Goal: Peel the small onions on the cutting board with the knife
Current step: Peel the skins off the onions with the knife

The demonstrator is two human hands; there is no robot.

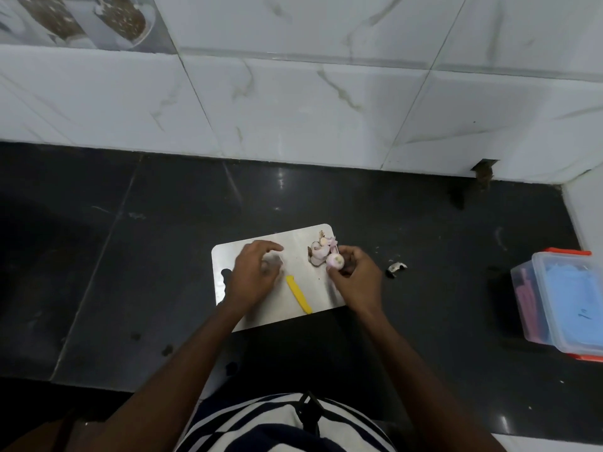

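cutting board (295, 238): pale grey-white, plain, with a dull shine; one dark hole at its left edge.
knife (298, 294): bright yellow handle, lying on the cutting board; the colour of the blade is hidden.
onion (336, 261): pale pink and whitish, at the right side of the cutting board.
peels (319, 252): pink-purple with brown edges, near the far right corner of the cutting board.
counter (130, 256): black, glossy, with small light reflections, around the cutting board.
wall tiles (293, 109): white with thin grey-beige veins, behind the cutting board.
container (567, 301): clear with light blue lid and orange-red clips, far right of the cutting board; pink inside, perhaps.
shirt (261, 425): dark navy and white stripes, below the cutting board.
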